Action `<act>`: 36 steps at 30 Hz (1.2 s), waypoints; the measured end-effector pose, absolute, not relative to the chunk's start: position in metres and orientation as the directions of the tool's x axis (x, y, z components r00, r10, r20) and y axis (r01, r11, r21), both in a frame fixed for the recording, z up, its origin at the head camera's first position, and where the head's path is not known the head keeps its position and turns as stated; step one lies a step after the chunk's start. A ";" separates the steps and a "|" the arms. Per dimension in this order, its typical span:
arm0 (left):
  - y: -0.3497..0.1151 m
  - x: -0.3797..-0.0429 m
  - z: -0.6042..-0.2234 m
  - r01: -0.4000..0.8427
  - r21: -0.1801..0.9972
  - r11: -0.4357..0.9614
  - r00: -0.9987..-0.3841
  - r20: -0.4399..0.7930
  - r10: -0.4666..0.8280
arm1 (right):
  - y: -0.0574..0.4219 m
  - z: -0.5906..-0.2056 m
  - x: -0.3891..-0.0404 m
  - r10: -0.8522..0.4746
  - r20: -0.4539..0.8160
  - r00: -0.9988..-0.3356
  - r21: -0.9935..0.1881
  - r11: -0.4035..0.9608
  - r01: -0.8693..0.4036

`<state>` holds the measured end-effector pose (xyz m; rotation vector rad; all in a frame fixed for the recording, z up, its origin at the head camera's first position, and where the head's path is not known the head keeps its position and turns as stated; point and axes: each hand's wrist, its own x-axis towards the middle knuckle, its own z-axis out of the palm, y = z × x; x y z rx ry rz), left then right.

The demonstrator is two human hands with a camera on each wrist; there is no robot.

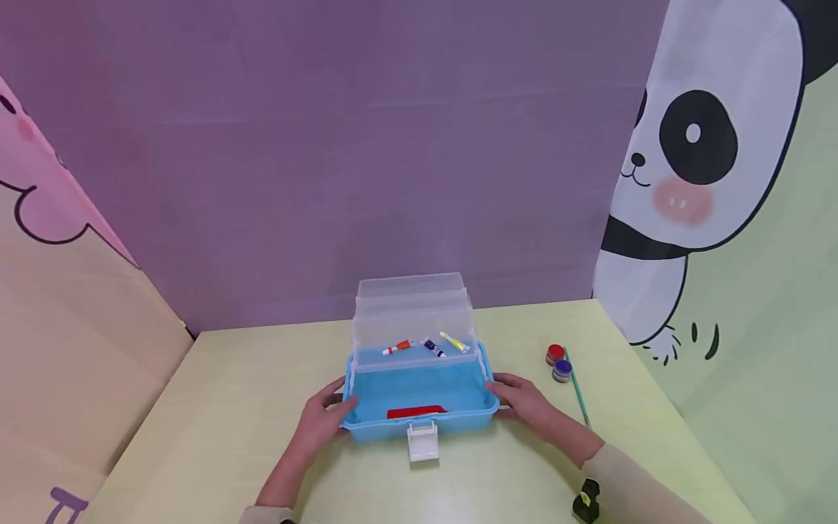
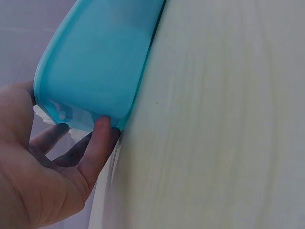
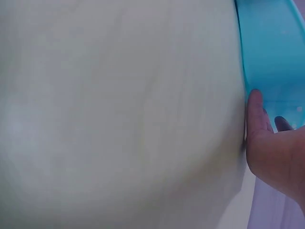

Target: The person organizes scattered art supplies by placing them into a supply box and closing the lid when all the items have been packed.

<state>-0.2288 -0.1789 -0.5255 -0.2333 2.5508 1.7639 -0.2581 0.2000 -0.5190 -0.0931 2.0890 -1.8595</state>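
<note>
The light-blue plastic box (image 1: 419,389) sits mid-table with its translucent lid (image 1: 412,295) raised and its white latch (image 1: 423,442) hanging loose. The left hand (image 1: 324,415) and right hand (image 1: 524,400) grip its opposite ends, thumbs over the rim. Opening looks done; closing is not. A flat red object (image 1: 415,412) lies inside, while orange (image 1: 398,347), dark-blue (image 1: 434,348) and yellow (image 1: 455,342) small paint tubes lie in the clear rear section — a tray, probably. Still outside, to the right: a red-topped jar (image 1: 555,354), a blue-topped jar (image 1: 561,370) and a thin green stick, likely a brush (image 1: 577,391).

the box (image 1: 419,389) is light blue, its latch (image 1: 423,442) white, the table (image 1: 275,378) pale yellow, the wall (image 1: 406,160) purple.
</note>
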 end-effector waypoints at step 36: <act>-0.176 -0.229 -0.522 -0.237 0.942 0.237 -0.969 -0.212 -0.126 | 0.260 -0.477 -0.269 0.058 0.273 -0.960 -0.824 0.529 -0.203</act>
